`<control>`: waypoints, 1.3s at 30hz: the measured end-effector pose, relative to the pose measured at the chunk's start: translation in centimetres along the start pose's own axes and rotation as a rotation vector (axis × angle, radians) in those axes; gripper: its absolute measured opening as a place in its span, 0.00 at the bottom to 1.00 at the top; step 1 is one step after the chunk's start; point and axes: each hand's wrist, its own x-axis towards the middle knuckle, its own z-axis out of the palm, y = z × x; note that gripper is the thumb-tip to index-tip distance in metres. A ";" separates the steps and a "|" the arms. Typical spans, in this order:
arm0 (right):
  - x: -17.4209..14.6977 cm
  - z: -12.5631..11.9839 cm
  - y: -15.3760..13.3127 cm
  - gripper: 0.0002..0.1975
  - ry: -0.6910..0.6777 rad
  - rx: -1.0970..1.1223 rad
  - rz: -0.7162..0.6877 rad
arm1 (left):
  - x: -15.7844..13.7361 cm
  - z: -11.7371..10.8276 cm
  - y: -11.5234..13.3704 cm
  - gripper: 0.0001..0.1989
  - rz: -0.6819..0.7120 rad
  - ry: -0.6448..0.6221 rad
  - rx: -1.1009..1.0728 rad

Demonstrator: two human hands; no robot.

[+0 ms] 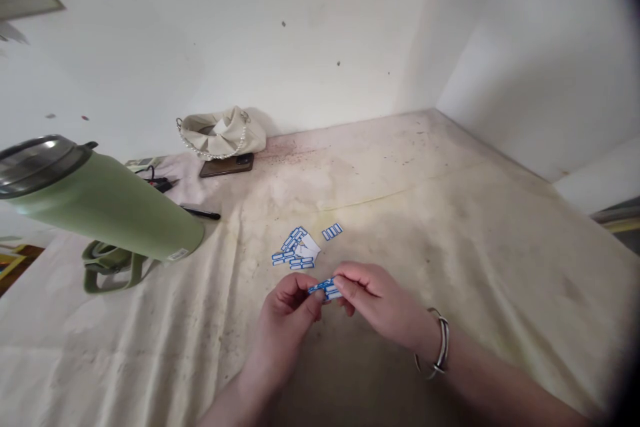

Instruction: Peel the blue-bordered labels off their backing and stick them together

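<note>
Between my two hands is a small piece of blue-and-white labels [329, 289], apparently stickers with blue borders. My left hand [295, 307] pinches its left end between thumb and fingers. At the right end, my right hand [370, 293] grips it with the thumb on top; a metal bangle circles that wrist. Just beyond my fingers lies a loose pile of similar blue-bordered labels [295, 240], with a plain white paper piece [309, 247] among them. A separate strip of labels [332, 232] rests to the right of the pile.
A tall green tumbler [110, 193] with a metal-rimmed lid stands at left, beside a green handle-like piece [113, 273]. Behind are a black pen [200, 212], a phone [227, 165] and a cream bag [223, 131] against the wall. A wrinkled beige cloth [425, 213] covers the table.
</note>
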 end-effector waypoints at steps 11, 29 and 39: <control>0.1 0.1 0.1 0.15 0.042 -0.179 -0.074 | -0.2 0.5 -0.1 0.14 -0.223 -0.124 -0.279; 1.8 1.3 2.3 0.05 0.253 -0.379 -0.150 | 1.4 -2.5 0.6 0.06 0.099 0.346 -0.306; 5.3 3.4 1.7 0.10 0.174 -0.681 -0.007 | 1.4 -2.3 0.4 0.07 0.063 0.325 -0.347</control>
